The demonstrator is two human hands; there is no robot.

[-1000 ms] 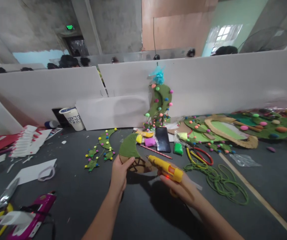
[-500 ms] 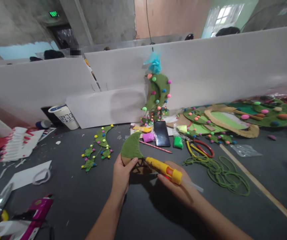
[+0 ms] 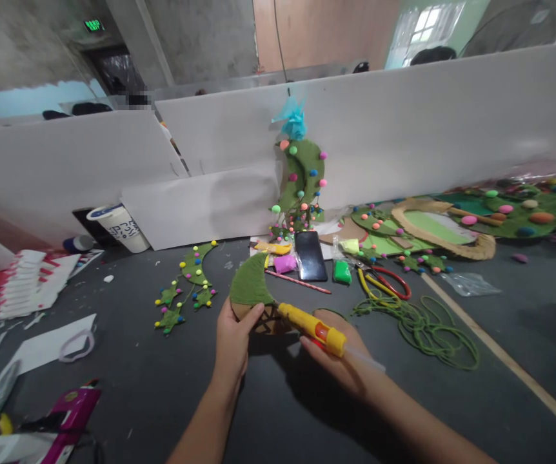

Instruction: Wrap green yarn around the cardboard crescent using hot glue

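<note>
My left hand [image 3: 232, 338] is closed on a cardboard crescent [image 3: 251, 293], half wrapped in green yarn, and holds it just above the dark table. My right hand [image 3: 338, 357] grips a yellow glue gun [image 3: 311, 325]. Its nozzle touches the bare cardboard part of the crescent, and a clear glue stick juts out of its back end. A strand of green cord [image 3: 418, 328] runs from the crescent to a loose coil at the right.
Behind lie a black phone [image 3: 310, 255], a pink pencil [image 3: 298, 282], green clay [image 3: 342, 271], pliers [image 3: 384, 283] and pompom-covered green crescents [image 3: 193, 274]. A decorated moon [image 3: 302, 174] leans on white foam boards [image 3: 404, 129]. A cup [image 3: 119, 227], paper scraps and a magenta tool [image 3: 68, 412] sit left.
The view shifted up and slightly right. The glue gun tilted lower and flatter against the crescent; both hands stayed on their objects.
</note>
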